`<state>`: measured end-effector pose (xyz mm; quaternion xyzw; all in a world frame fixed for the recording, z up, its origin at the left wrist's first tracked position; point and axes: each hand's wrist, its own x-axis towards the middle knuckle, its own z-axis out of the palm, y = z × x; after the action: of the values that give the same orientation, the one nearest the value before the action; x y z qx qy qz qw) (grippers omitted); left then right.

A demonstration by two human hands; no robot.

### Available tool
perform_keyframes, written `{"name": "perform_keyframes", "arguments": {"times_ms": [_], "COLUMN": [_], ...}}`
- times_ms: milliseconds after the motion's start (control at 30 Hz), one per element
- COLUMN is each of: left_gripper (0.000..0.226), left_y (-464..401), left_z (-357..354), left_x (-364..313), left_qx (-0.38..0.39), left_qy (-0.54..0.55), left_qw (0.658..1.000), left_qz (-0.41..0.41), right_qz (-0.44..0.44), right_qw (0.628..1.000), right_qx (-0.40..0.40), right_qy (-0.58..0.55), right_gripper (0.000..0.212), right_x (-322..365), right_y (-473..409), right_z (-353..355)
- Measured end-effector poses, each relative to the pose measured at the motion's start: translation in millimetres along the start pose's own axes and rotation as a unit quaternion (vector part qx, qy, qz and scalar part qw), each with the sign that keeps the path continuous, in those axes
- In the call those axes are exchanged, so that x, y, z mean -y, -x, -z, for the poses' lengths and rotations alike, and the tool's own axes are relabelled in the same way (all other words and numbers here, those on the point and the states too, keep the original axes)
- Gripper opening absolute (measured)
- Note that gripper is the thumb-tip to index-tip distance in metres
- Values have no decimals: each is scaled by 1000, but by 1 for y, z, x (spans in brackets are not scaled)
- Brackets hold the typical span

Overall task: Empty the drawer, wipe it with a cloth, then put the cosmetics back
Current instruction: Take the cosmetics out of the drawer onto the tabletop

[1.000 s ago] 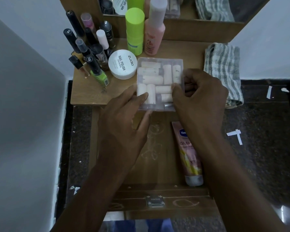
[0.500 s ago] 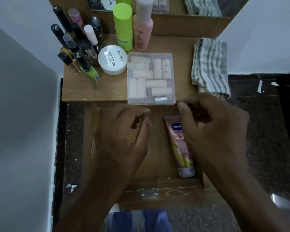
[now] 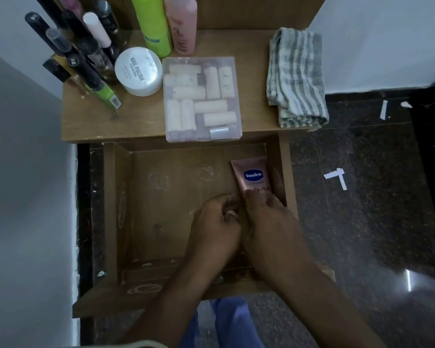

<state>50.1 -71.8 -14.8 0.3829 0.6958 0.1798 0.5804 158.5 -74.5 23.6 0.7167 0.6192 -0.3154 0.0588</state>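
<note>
In drawer (image 3: 161,209): both hands curled on Vaseline tube (image 3: 253,175), right hand (image 3: 266,222), left hand (image 3: 215,222); plastic box (image 3: 202,99), cloth (image 3: 296,76) on shelf above.

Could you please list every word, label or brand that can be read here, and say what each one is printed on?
"Vaseline": on the pink tube in the drawer.
"NAIL POLISH": on the lid of the white round tub.
A cut-off line under the tube's logo, the small print on the tub, and the labels on the green bottle, pink bottle and black-capped bottles: too blurred to read.
</note>
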Motion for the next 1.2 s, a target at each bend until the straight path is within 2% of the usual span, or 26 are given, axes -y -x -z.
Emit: {"name": "perform_keyframes", "arguments": {"times_ms": [167, 267, 400, 600, 733, 867, 1000, 1200], "left_gripper": [33, 30, 30, 26, 22, 23, 25, 30], "left_y": [2, 3, 4, 11, 27, 43, 58, 62], "left_z": [3, 8, 11, 17, 28, 37, 48, 65], "left_x": [-4, -3, -2, -5, -12, -28, -55, -114], "left_qx": [-34, -61, -65, -62, -70, -78, -98, -162], "left_qy": [1, -18, -42, -18, -5, 19, 54, 89], "left_qw": [999, 998, 997, 998, 996, 990, 977, 933], "left_qz": [15, 16, 8, 2, -52, -112, -184, -310], "right_qz": [-3, -11, 6, -13, -1, 13, 27, 91], "right_qw": [1000, 1000, 1000, 995, 993, 981, 954, 898], "right_qx": [-6, -1, -16, -63, -81, -133, -193, -306], "right_qy": [0, -4, 6, -76, -90, -141, -225, -302], "right_gripper": [69, 68, 78, 77, 49, 37, 34, 44], "right_x": [-2, -1, 0, -7, -9, -3, 8, 38], "right_y": [-9, -13, -17, -6, 14, 32, 39, 29], "right_z": [5, 4, -9, 3, 16, 30, 58, 116]}}
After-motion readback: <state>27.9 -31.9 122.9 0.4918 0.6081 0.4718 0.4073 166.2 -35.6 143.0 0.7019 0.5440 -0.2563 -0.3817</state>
